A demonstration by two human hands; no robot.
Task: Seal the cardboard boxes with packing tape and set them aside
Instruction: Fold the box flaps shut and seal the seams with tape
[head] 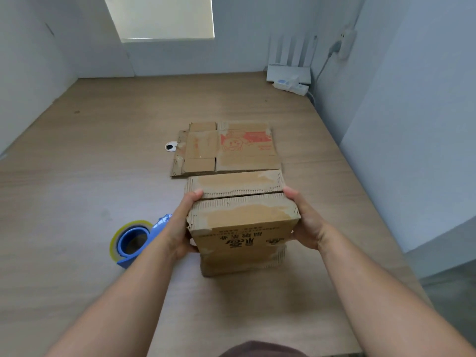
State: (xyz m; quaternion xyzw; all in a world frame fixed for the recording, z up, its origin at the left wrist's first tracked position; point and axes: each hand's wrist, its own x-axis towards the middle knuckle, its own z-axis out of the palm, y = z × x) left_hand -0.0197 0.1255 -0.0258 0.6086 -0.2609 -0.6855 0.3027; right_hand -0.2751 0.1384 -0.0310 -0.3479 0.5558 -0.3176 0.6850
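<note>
While both palms press in from the sides, I've got the cardboard box [243, 228] clamped between left hand [180, 225] and right hand [306, 220], fingers wrapped on its walls, thumbs up at the top edge. Box stands on the wooden table [103, 163], centre-front; top flaps folded down w/ a seam gap showing. Tape dispenser [132, 240] sits just left of my left wrist. Flattened box [226, 149] lies right behind. Router [289, 70] in far-right corner.

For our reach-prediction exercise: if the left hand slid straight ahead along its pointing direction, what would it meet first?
Probably the flattened cardboard box lying beyond; the left hand points along the held box, though depth is uncertain.
</note>
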